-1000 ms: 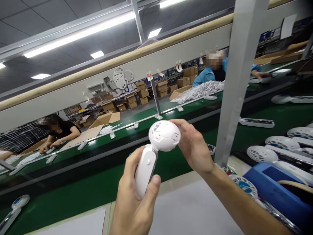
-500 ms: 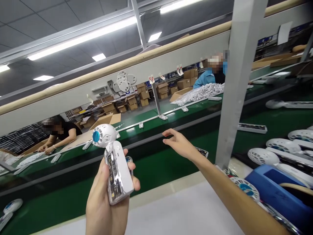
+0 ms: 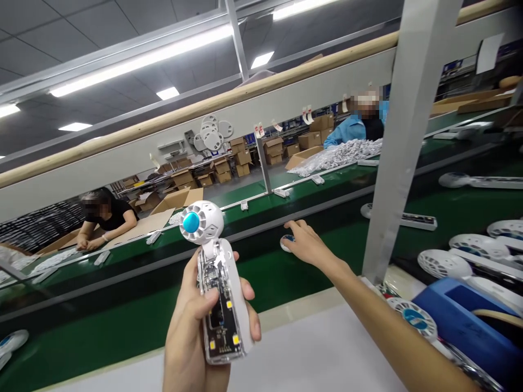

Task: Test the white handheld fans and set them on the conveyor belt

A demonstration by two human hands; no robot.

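Note:
A white handheld fan (image 3: 202, 222) with a blue hub and a clear handle showing a circuit board stands upright in my left hand (image 3: 192, 326), whose fingers wrap round the handle. My right hand (image 3: 307, 242) reaches over the green conveyor belt (image 3: 269, 272), palm down. Beside its fingers lies another fan head (image 3: 287, 243), partly covered by the hand. The right fingertips are bent and mostly hidden, so whether they touch that fan is unclear.
A grey metal post (image 3: 402, 141) rises right of my right hand. Several white fans (image 3: 445, 264) and a blue container (image 3: 469, 321) are at the right. A white work surface (image 3: 310, 348) lies in front. Across the belt, two people sit near white parts (image 3: 351, 155).
My left hand has moved right and turned the fan so its circuit board faces me more. The right hand has lowered beside a fan head on the belt.

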